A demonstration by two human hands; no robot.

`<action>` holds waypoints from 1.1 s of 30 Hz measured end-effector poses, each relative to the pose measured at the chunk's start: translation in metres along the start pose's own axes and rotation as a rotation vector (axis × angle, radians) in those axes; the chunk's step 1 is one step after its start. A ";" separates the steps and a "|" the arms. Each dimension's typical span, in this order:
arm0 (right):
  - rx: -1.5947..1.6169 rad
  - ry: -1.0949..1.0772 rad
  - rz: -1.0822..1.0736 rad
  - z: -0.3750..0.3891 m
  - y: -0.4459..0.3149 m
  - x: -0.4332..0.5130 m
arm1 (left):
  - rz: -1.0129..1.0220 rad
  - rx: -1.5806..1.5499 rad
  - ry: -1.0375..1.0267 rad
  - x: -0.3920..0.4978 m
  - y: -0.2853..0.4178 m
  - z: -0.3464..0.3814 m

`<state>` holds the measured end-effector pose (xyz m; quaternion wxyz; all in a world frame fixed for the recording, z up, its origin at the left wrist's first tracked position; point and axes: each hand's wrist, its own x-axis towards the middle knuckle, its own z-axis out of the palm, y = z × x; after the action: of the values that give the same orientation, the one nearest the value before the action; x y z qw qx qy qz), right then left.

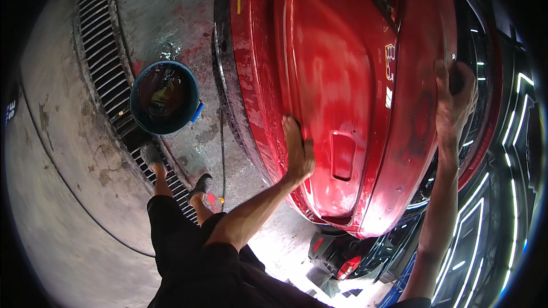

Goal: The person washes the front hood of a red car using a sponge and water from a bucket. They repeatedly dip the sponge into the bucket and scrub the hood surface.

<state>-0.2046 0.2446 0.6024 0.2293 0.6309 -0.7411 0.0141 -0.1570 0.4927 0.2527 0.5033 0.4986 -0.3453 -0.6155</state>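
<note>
A red car's body (pixel 334 68) fills the middle, its paint streaked and dull in places. My left hand (pixel 298 147) lies on a raised crease low on the panel, fingers together and thumb apart; its palm side is hidden. Right of it is a rounded rectangular recess (pixel 343 156). At the car's far upper edge is my right hand (pixel 456 100), with thumb and fingers spread around a dark gap; its fingertips are partly hidden. No held thing shows in either hand.
A dark bucket (pixel 197 90) with liquid and a yellowish thing inside stands on the wet concrete floor, near a metal drain grate (pixel 100 51). A thin cable or hose (pixel 222 154) runs along the floor. Another vehicle's red tail light (pixel 349 267) shows at the bottom.
</note>
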 end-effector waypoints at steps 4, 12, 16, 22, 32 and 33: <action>-0.064 0.034 -0.068 0.020 0.034 0.020 | 0.014 -0.305 0.113 0.181 0.020 -0.015; -0.139 0.001 -0.047 0.031 0.023 0.046 | 0.015 -0.058 0.103 -0.015 -0.012 0.005; -0.125 0.049 -0.153 0.033 0.050 0.084 | 0.013 -0.008 0.054 -0.186 -0.070 0.057; -0.092 -0.084 -0.213 0.018 0.055 0.119 | 0.284 0.182 0.240 0.027 -0.004 0.017; -0.150 0.049 -0.148 0.029 0.043 0.074 | 0.321 0.645 -0.047 -0.116 -0.064 0.036; -0.146 0.039 -0.139 0.026 0.046 0.073 | 0.326 0.625 -0.023 -0.061 -0.034 0.023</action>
<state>-0.2633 0.1775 0.6172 0.2895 0.6620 -0.6899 -0.0437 -0.1886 0.5584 0.2437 0.4143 0.5597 -0.5978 -0.3972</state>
